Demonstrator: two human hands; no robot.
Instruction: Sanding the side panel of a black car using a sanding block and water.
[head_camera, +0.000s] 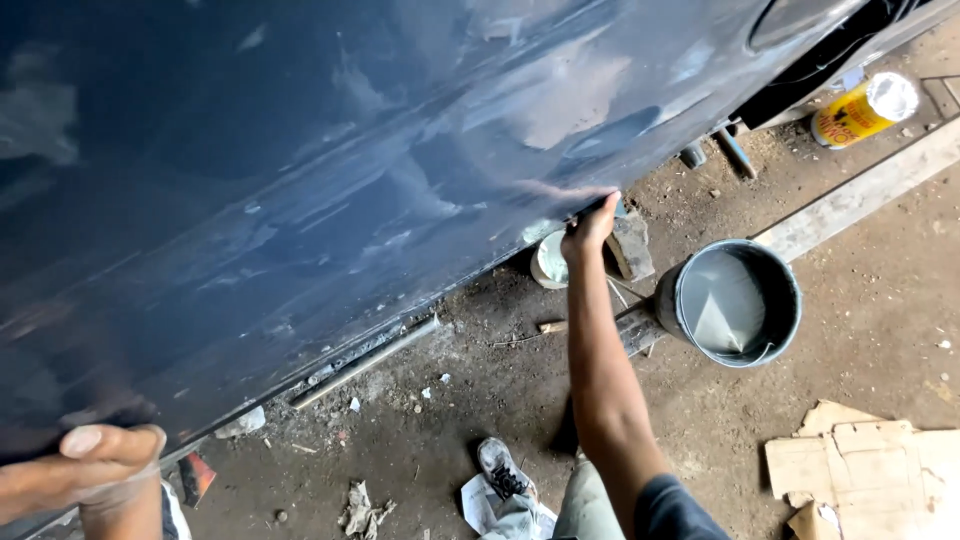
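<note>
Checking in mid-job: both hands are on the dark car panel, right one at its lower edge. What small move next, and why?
Probably slide the right hand leftward along the lower edge of the car panel: dull, pale patches show across that stretch, while the left hand braces the panel's near end.

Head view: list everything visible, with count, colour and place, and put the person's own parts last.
car body panel: one, dark blue with dull sanded patches, fills the upper left
bucket: one, dark with pale grey liquid, on the dirt floor at right
spray can: one, yellow with a white cap, lying at top right
small tub: one, whitish, on the ground under the panel's edge
brick: one, grey-brown, beside the tub
wooden plank: one, pale, running diagonally at right
cardboard pieces: several, tan, bottom right
shoe: one, black and white, bottom centre
left hand: pressed on the panel's lower edge, bottom left
right hand: grip closed on the panel's lower edge
</note>
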